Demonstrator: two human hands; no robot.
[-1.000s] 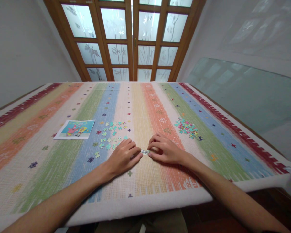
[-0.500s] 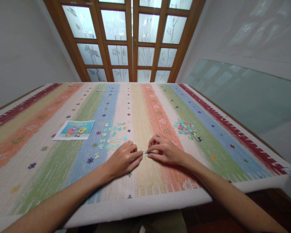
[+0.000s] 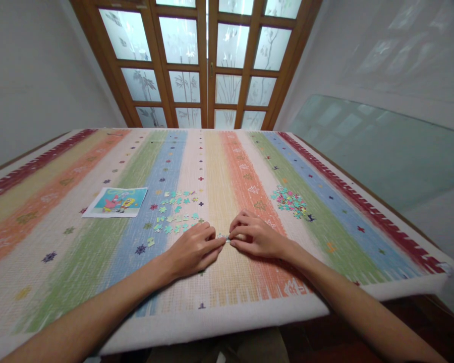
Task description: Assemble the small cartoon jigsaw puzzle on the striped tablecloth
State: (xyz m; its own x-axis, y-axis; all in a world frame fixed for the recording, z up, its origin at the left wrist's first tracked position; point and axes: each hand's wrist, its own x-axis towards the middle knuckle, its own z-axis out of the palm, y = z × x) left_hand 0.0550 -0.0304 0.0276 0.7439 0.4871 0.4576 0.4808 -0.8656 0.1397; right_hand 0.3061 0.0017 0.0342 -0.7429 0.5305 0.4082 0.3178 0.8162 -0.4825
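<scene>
Small jigsaw puzzle pieces [image 3: 221, 236] lie on the yellow stripe of the cloth, between my two hands and partly hidden by the fingertips. My left hand [image 3: 196, 248] rests on the cloth with its fingers closed, thumb and index tips pressed at the pieces' left edge. From the right, my right hand [image 3: 256, 235] pinches a piece at the other edge, its fingers curled. Just beyond my left hand are spread-out pale green and teal puzzle pieces [image 3: 178, 218]. A heap of mixed-colour puzzle pieces [image 3: 289, 201] sits farther off to the right.
A printed cartoon picture [image 3: 115, 202] lies flat to the left of the spread pieces. The striped tablecloth [image 3: 227, 282] covers the table to its near edge. Wooden doors with glass panes [image 3: 207, 65] stand behind, and a glass sheet [image 3: 378, 141] leans at the right wall.
My fingertips have shifted slightly around the pieces, and a little more of them shows above the left fingers. Both hands stay in nearly the same place.
</scene>
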